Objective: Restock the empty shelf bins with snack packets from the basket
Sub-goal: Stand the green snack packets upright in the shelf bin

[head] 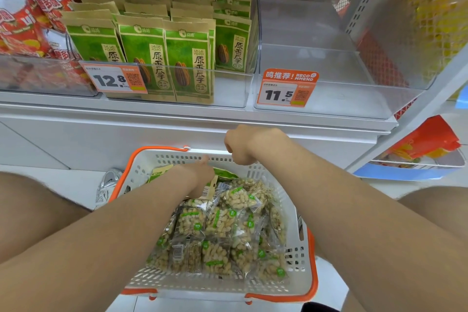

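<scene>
Lower centre, white orange-handled plastic basket (152,162) of clear peanut packets (218,232), left hand (200,175) inside, fingers hidden, right hand (242,146) curled at far rim

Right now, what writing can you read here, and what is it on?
"12.8": left orange price tag
"11.5": right price tag
"鸣推荐! RECOMMEND": that tag's top
"洽洽 原香瓜子": green packets
Too small or blurred to read: peanut packets, red bags
</scene>
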